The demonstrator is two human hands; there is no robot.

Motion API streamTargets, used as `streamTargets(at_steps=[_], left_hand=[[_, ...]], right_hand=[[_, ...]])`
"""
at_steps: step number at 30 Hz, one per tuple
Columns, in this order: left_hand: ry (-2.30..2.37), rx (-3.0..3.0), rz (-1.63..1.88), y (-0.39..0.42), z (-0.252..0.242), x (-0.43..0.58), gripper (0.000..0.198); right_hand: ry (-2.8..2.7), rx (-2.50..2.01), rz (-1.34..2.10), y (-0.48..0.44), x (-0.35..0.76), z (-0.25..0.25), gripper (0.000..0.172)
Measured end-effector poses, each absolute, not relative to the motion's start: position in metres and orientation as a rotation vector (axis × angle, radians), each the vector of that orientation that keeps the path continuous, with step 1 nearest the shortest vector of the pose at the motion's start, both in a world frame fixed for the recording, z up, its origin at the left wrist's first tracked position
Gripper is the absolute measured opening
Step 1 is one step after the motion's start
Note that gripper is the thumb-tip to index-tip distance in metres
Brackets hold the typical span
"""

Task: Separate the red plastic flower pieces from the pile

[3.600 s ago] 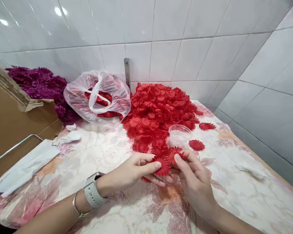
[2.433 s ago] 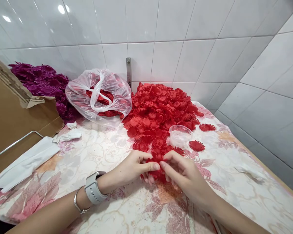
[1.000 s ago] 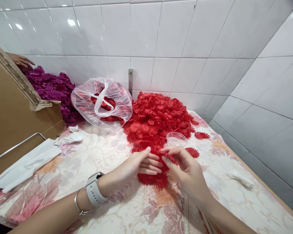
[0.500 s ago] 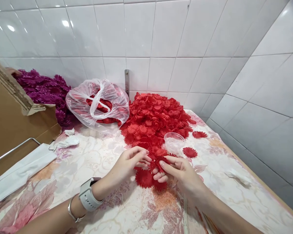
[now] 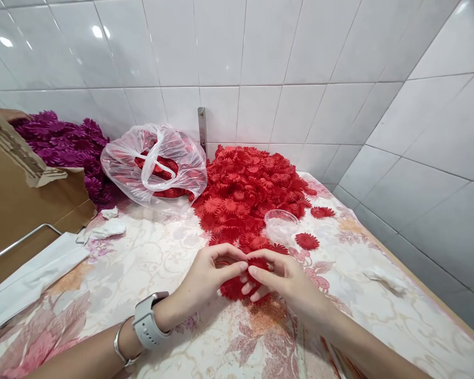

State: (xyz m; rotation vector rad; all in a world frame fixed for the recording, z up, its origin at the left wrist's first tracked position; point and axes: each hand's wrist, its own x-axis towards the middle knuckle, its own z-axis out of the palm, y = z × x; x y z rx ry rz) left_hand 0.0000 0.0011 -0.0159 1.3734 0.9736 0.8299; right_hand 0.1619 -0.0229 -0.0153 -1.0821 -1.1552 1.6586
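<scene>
My left hand (image 5: 207,273) and my right hand (image 5: 281,277) meet fingertip to fingertip over a small stack of red fabric flower petals (image 5: 234,288) lying on the flowered tablecloth (image 5: 154,258). Both hands are curled in a pinch on red petal pieces held between them, partly hidden by the fingers. A white watch and a bracelet sit on my left wrist. Just beyond my fingers spreads a large heap of red flower pieces (image 5: 253,189). A small clear plastic cup (image 5: 280,226) stands at its near right edge.
A knotted clear plastic bag (image 5: 155,166) holding red pieces lies left of the heap. Purple flowers (image 5: 63,147) pile up behind a cardboard box (image 5: 19,200) at the left. White paper (image 5: 31,276) and crumpled scraps lie near the box. Tiled walls close off the back and right.
My hands have come together again over the small stack, fingertips now touching. The right hand lowered the petal it was lifting. Another person's hand seen earlier at the purple flowers is gone.
</scene>
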Motion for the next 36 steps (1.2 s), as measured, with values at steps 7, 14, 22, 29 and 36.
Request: streamTargets(at_steps=[7, 14, 22, 29, 36], left_hand=[[0.981, 1.415, 0.840, 0.001, -0.013, 0.001, 0.012], [0.906, 1.304, 0.800, -0.001, -0.016, 0.001, 0.016], [0.776, 1.183, 0.766, -0.005, -0.020, 0.006, 0.015], [0.834, 1.117, 0.802, 0.002, -0.021, 0.003, 0.021], [0.638, 1.102, 0.712, -0.012, -0.016, 0.011, 0.042]], right_hand=[[-1.146, -1.095, 1.628, -0.024, 0.162, -0.018, 0.024], [-1.149, -1.186, 1.562, -0.022, 0.165, -0.018, 0.035], [-1.193, -1.193, 1.549, -0.022, 0.166, -0.017, 0.032], [-1.290, -1.081, 1.495, -0.022, 0.170, -0.012, 0.024], [-1.379, -1.113, 1.097, -0.035, 0.160, -0.017, 0.011]])
